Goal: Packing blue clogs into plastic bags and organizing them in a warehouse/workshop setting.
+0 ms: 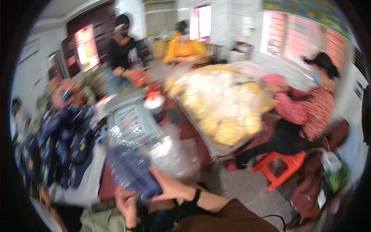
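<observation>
A folded dark blue garment in a clear plastic bag [133, 170] lies tilted in front of me, its near end between my hands. My right hand [172, 185] grips the package's right side, thumb and fingers spread along its edge. At the near left corner, my left hand [126, 205] has its fingers curled on the bag's edge; motion blur softens the fingertips. Just beyond the package is a stack of grey-blue bagged garments [131, 116]. Loose clear plastic bags [174, 152] lie to the right of the package.
Dark blue bundles [65, 143] are heaped at the left. A wide tray [206, 145] carries yellow contents under clear plastic. A white tub [154, 103] stands beyond the stack. Three people work around the table; one at the right sits by a red stool [278, 166].
</observation>
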Available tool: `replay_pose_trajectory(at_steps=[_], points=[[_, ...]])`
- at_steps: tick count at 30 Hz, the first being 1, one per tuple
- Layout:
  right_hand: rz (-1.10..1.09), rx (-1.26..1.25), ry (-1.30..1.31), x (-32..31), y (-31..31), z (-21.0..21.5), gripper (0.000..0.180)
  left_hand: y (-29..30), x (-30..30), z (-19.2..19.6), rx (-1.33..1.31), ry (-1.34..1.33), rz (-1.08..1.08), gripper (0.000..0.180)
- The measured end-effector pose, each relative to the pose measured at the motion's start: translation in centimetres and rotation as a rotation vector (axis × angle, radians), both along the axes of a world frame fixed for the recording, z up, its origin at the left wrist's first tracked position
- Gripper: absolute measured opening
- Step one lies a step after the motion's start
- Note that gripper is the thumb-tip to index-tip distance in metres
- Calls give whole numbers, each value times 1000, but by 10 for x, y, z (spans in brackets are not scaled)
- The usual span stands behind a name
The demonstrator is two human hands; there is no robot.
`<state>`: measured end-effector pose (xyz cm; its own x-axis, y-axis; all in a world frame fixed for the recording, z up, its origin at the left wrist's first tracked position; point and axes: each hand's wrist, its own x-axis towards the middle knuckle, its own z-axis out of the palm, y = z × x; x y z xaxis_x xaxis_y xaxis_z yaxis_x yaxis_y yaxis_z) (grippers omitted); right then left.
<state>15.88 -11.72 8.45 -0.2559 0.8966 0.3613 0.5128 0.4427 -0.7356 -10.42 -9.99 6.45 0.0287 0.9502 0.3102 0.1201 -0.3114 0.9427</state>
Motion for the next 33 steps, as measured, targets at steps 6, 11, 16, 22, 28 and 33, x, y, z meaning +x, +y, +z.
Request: replay_pose_trajectory(at_steps=[6, 11, 16, 22, 28, 33], points=[[13, 27, 189, -4, -12, -14, 141, 34, -15, 4, 102, 143, 85, 82], [89, 54, 121, -14, -15, -12, 155, 64, -1, -44, 193, 156, 129, 70], [124, -21, 118, -15, -23, -6, 161, 79, -9, -46, 126, 211, 161, 78], [94, 72, 57, -16, -29, 11, 155, 22, 19, 21, 21, 179, 195, 82], [-142, 81, 101, -12, -26, -2, 139, -1, 32, 24, 184, 548, 164, 60], [-202, 133, 162, -15, -22, -2, 119, -42, 35, 39, 69, 549, 81, 52]])
